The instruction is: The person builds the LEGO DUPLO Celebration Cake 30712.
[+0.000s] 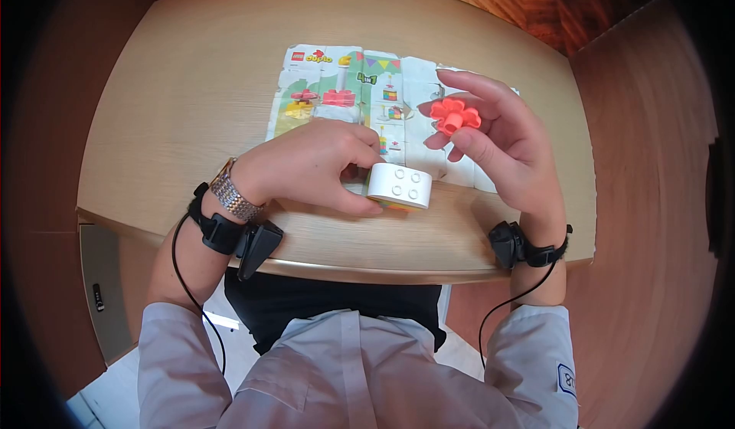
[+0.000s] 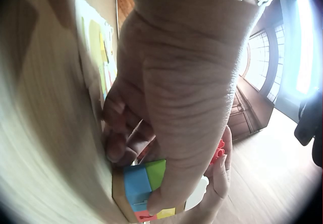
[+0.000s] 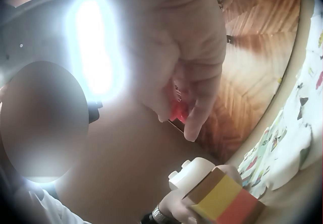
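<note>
Red flower piece (image 1: 455, 117) pinched in right hand (image 1: 517, 149); white-topped block stack (image 1: 399, 185) gripped by left hand (image 1: 310, 161); printed leaflet (image 1: 329, 78) spread on table (image 1: 199, 69)

In head view, we see just a sliver of the coloured blocks (image 2: 137, 183) under the white brick (image 1: 402, 176); R hand (image 1: 509, 142) hides pt of the leaflet (image 1: 337, 111), whose tiny txt we can't read. R wrist cam: same hand partly covers the red flower (image 1: 454, 119); lower edge cuts blocks off.
</note>
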Motion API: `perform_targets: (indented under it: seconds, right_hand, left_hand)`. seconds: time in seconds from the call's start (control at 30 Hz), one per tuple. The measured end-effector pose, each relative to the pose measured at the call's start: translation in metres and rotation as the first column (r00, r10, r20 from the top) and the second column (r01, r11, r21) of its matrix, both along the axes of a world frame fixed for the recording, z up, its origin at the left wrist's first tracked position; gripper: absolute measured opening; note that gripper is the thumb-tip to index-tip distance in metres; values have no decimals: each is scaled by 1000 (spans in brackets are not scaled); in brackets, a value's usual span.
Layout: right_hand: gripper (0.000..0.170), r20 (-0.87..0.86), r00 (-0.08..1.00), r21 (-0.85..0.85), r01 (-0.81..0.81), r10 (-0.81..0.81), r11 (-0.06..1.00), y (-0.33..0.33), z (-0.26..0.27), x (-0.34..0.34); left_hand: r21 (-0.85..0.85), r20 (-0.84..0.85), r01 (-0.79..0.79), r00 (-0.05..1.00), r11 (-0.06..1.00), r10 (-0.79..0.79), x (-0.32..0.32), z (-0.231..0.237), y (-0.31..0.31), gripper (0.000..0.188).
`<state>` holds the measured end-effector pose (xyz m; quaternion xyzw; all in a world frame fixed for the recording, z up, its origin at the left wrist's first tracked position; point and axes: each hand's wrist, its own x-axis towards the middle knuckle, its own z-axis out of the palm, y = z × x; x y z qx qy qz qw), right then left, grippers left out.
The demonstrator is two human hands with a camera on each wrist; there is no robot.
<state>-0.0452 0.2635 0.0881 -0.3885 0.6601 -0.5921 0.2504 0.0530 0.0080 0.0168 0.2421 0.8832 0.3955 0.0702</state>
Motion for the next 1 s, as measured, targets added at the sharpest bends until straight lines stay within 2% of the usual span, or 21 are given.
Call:
perform_targets:
  seconds: [0.1,0.17,0.2,0.3,0.37,0.47,0.6,0.67,0.7,0.9,1.0]
  right_hand:
    - [35,-18,999,17,27,-26,999,1,-4,-3]
    - [35,-160,987,-37,1,-7,999,-2,-13,-5]
    - [35,-159,987,-37,2,-8,999,-2,-13,-7]
    - [36,-254,966,20,-41,45,999,1,-8,-8]
    - [34,-386,916,100,-78,111,992,-1,0,-3]
    - [32,-475,867,96,-118,149,988,-4,-5,3]
    - [26,-464,866,93,-164,189,982,-6,-8,7]
    - [37,-538,813,83,-213,224,974,-7,-14,6]
    - [37,-539,813,82,-211,222,974,-8,-16,7]
    - [35,-610,753,192,-162,247,968,-5,-16,11]
    - [37,-571,752,231,-236,328,944,-3,-12,9]
  left_hand:
    - [6,4,6,1000,1000,-6,-1,-1,0,35]
    - [7,-20,6,1000,1000,-5,-1,-3,0,35]
    - [7,-19,7,1000,1000,-7,-1,-3,0,35]
    - [4,-27,4,1000,1000,-4,-1,-2,0,35]
    - [2,23,-3,1000,1000,3,-1,-1,0,36]
    - [70,-29,-17,999,997,19,-1,-9,0,41]
    - [-14,43,0,999,1000,1,-1,1,0,40]
    - [-15,57,2,998,1000,-2,-1,1,0,39]
    - [-16,56,4,998,1000,-3,-1,2,0,39]
    - [-8,50,-8,999,1000,8,0,2,1,35]
    - [3,27,-9,1000,1000,9,0,2,0,32]
